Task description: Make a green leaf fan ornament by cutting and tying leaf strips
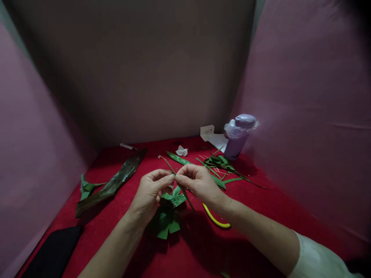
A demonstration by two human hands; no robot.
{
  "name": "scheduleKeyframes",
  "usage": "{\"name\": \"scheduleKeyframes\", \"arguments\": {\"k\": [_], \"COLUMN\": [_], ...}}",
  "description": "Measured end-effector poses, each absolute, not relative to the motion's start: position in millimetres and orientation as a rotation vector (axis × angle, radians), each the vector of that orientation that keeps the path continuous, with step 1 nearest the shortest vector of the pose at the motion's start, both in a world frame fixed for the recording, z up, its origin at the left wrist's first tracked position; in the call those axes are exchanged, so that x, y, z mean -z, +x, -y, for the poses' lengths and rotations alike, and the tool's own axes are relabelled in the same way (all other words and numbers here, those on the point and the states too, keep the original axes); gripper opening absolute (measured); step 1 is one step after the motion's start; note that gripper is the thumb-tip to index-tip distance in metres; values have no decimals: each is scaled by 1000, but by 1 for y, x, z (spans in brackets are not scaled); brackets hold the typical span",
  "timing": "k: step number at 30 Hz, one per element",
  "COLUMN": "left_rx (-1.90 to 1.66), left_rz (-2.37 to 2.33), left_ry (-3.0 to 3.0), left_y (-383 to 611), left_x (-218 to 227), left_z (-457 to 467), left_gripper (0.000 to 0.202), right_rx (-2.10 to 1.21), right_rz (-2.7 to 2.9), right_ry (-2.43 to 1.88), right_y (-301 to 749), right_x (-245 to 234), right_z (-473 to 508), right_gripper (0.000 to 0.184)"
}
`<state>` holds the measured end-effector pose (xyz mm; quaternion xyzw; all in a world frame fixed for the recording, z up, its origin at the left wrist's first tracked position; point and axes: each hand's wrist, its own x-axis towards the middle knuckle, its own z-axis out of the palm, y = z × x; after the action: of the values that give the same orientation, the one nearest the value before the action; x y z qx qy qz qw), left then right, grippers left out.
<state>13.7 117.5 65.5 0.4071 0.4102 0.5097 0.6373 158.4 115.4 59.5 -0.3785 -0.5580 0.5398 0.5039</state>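
My left hand [150, 192] and my right hand [202, 185] meet in the middle of the view, each in a pinch at the fingertips. Between them is a thin leaf strip [184, 192], slanting from a curled pale tip at upper left down to lower right. Below the hands lies a bundle of cut green leaf pieces [168, 222], partly hidden by my left hand. A yellow curved handle [216, 219] shows under my right wrist; the rest of it is out of sight.
A long dark leaf [113, 189] and a folded green piece [86, 188] lie left on the red cloth. A black flat object [53, 253] is at front left. Leaf scraps [222, 162], crumpled white tissue [182, 151], white cards [207, 131] and a plastic-topped purple container [236, 144] stand or lie behind.
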Motion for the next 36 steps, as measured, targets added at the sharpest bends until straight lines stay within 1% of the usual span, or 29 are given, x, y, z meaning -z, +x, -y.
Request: {"name": "scheduleKeyframes", "arguments": {"k": [5,10,16,19,22,24,25,28,32,35,36], "left_rx": [-1228,-1252,-1255,-1260,-1260,-1262,-1264,-1268,-1256,-1256,-1262], "left_rz": [-912,-912,-923,-916,-909,-908,-909,-913,-897,-902,-902], "left_ry": [935,922,910,891,881,880,879,864,867,858,852], "left_y": [11,13,14,13,12,12,12,11,10,11,11], "left_x": [-62,-64,-63,-61,-61,-61,-62,-63,-64,-63,-63], "left_z": [-122,-121,-121,-122,-124,-124,-123,-122,-121,-120,-120], "left_gripper": [14,17,18,19,19,19,18,19,19,19,19], "right_rx": [-1284,-1281,-1239,-1074,-828,-621,-522,-306,-222,-183,-193], "right_rz": [1371,1401,1417,1518,1866,2111,2214,2342,2343,2350,2352], "right_ry": [-976,-1022,-999,-1174,-1406,-1540,-1595,-1687,-1779,-1801,-1806], "right_y": [159,159,161,181,210,227,232,239,233,231,231], "right_x": [-56,-60,-61,-58,-47,-36,-30,-14,-7,-15,-19], "right_z": [-117,-114,-117,-114,-98,-83,-75,-60,-60,-62,-62], "right_gripper": [28,20,21,19,18,8,7,8,9,6,7]}}
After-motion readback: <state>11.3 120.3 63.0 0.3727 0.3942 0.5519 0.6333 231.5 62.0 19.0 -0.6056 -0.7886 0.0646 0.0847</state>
